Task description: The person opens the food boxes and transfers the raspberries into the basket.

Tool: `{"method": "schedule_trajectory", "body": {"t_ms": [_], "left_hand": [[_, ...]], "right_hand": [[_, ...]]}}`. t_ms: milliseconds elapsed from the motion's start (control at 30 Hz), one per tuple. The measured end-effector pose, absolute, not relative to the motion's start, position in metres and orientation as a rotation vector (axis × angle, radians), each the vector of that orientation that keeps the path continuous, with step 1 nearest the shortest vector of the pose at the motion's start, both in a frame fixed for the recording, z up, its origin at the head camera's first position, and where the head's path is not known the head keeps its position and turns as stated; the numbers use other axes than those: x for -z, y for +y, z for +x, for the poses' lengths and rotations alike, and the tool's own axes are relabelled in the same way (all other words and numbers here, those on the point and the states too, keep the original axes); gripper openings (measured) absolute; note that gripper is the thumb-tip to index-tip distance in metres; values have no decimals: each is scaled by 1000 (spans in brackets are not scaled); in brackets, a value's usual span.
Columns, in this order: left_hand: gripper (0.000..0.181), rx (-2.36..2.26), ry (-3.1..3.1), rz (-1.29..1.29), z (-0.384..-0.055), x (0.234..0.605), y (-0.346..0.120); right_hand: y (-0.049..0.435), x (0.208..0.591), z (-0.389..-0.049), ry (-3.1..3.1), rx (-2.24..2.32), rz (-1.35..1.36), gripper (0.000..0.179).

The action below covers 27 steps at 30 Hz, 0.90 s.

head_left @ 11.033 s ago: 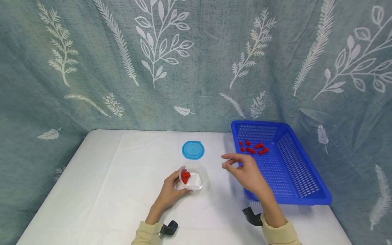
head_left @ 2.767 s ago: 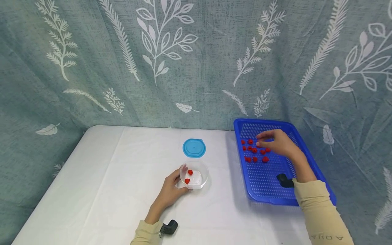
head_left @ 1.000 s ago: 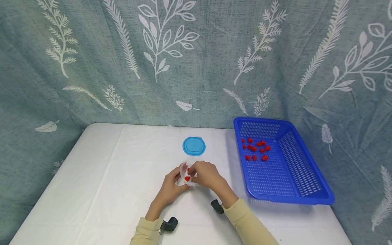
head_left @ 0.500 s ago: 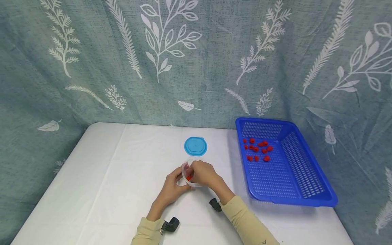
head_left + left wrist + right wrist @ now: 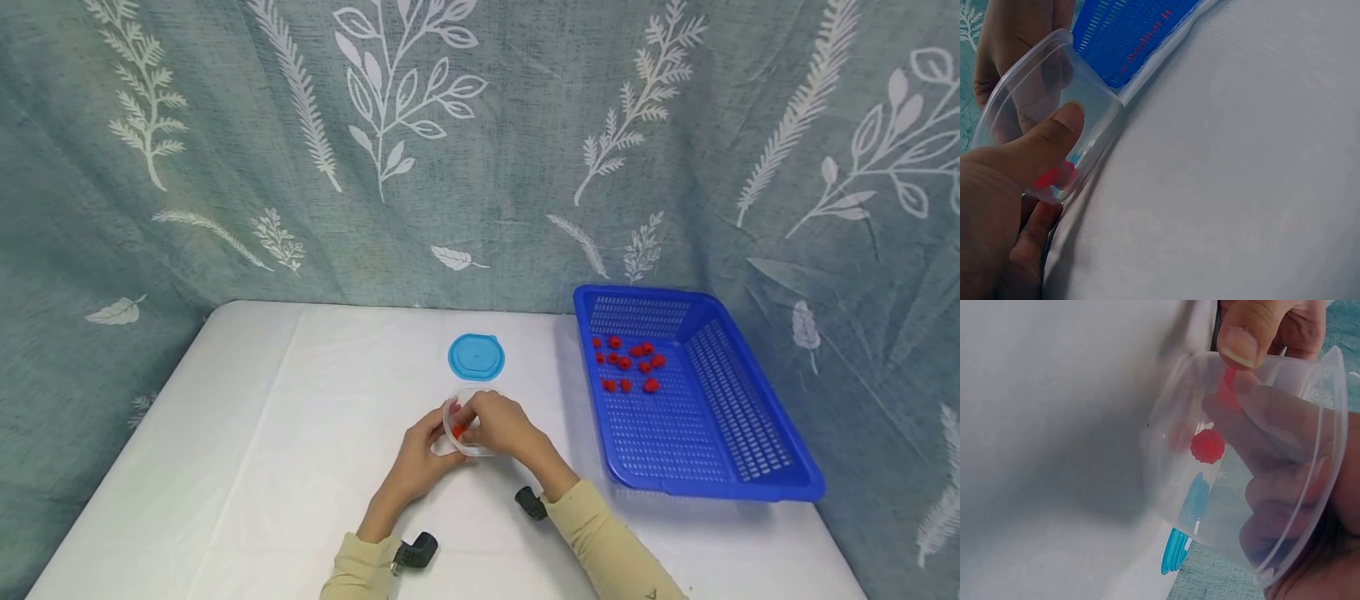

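Observation:
A clear plastic tub (image 5: 480,451) stands on the white table, its round mouth facing up. My left hand (image 5: 417,463) grips it from the left, thumb on the near side. My right hand (image 5: 504,427) reaches down inside with thumb and finger pinching a red raspberry (image 5: 1230,387) near the tub's wall. A second raspberry (image 5: 1207,446) lies on the bottom, with a faint reflection beside it. In the left wrist view, red blurs through the plastic below the left thumb (image 5: 1071,117).
A blue perforated basket (image 5: 697,433) stands at the right, with several raspberries (image 5: 624,363) grouped in its left far part. Behind the tub lies a round blue lid (image 5: 476,357). A patterned curtain (image 5: 450,167) hangs along the table's far edge.
My right hand has moved from the basket into the tub and its fingers have closed on a raspberry. The basket holds more raspberries than 11 seconds ago. My left hand keeps the tub in place.

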<state>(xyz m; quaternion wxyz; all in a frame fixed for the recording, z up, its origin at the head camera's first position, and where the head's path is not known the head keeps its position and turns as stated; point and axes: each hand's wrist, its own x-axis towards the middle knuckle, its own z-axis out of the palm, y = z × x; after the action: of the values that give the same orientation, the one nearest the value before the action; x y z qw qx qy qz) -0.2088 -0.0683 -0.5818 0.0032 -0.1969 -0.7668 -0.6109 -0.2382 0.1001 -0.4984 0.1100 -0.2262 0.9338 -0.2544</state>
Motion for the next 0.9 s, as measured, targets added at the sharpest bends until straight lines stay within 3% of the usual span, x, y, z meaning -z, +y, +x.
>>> {"method": "schedule_trajectory", "body": {"t_ms": [900], "left_hand": [[80,1924,-2396,-601,-208,583,-68]], "right_hand": [[124,493,-227,2634,1073,-854,21]]}}
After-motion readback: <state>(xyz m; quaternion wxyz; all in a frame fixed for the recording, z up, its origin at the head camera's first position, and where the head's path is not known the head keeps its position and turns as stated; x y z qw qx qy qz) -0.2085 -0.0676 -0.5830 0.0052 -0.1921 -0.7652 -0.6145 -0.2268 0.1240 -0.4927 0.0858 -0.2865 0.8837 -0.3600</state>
